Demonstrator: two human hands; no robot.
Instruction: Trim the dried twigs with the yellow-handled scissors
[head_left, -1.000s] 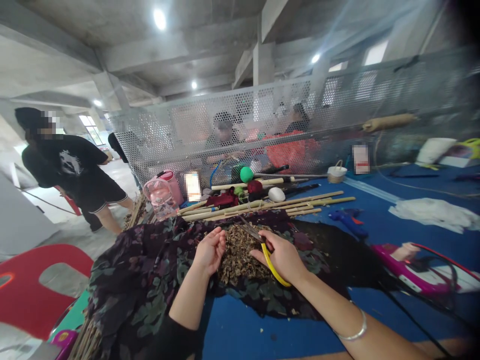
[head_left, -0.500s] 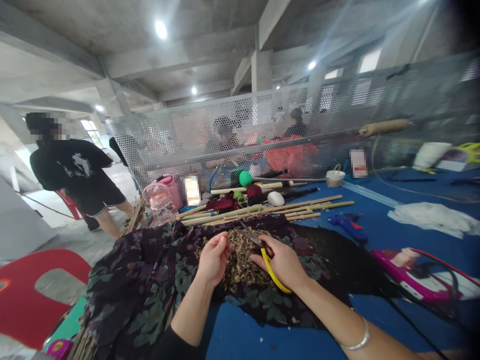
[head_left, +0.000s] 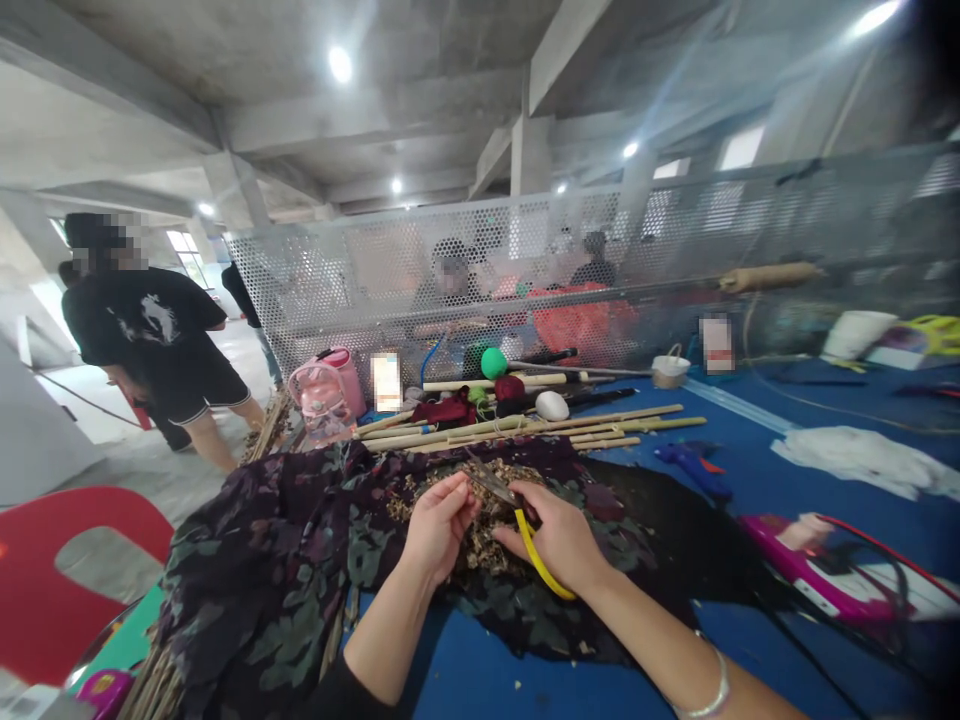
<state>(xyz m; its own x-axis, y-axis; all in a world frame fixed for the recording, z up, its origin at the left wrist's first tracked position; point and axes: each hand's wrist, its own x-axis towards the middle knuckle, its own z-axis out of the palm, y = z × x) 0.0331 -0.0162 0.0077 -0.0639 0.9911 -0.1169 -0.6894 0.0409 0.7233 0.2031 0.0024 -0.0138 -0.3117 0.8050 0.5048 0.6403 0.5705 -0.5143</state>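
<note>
Some scissors [head_left: 527, 543] are being gripped in the right hand [head_left: 564, 540] above the brown scraps [head_left: 486, 548], the left hand [head_left: 441, 525] pinching closed there.

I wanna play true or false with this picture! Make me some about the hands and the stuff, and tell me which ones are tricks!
1. The right hand is holding scissors. True.
2. The bracelet is on the left arm. False: the bracelet is on the right arm.
3. Brown bits lie on a dark cloth. True.
4. The chair is blue. False: the chair is red.
5. In the picture, the pink bag is left of the bright green ball. True.
</note>
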